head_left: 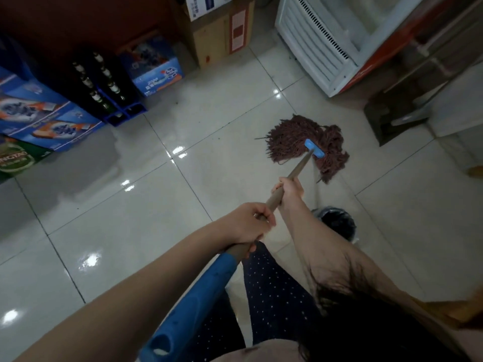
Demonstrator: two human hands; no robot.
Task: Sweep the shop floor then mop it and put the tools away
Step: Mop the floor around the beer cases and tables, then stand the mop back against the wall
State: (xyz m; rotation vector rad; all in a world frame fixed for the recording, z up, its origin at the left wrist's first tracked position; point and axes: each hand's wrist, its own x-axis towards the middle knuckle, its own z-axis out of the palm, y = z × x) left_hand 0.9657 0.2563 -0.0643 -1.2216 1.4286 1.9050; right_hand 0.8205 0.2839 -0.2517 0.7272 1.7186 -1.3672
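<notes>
Both your fists clench the handle (299,167): left hand (248,226) just ahead of its blue sleeve (198,296), right hand (290,190) further along. Beyond the right hand the mop head (290,137) lies spread on glossy tiles (130,231); a bin (337,223) sits beside your right forearm.

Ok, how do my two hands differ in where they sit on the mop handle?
The left hand grips the mop handle high up, just past its blue end sleeve; the right hand grips lower down the bare brown shaft, nearer the mop head. The left hand is closer to the body, the right hand reaches further out. Both are curled round the same handle.
</notes>
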